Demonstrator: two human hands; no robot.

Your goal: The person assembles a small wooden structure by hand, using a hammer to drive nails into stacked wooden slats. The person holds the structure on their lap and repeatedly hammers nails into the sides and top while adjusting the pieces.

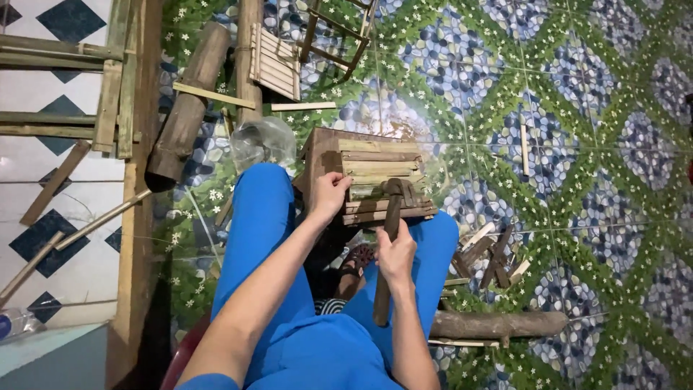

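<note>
My right hand [395,254] grips the wooden handle of a hammer [388,238], whose head rests on the near slats of a small slatted bamboo piece [381,170]. That piece lies on a brown wooden block [317,144] in front of my knees. My left hand [329,193] presses on the left end of the slats, fingers curled over the edge. Whether a nail sits under its fingers is hidden. My legs in blue trousers [263,217] stretch either side of the block, with a sandalled foot [356,263] between them.
A thick bamboo log [186,108] and a finished slat panel [276,61] lie beyond the block, beside a clear plastic bag [263,141]. Wooden frames [108,94] lean at left. Short offcuts [491,256] and a round branch [498,325] lie at right on the patterned tile floor.
</note>
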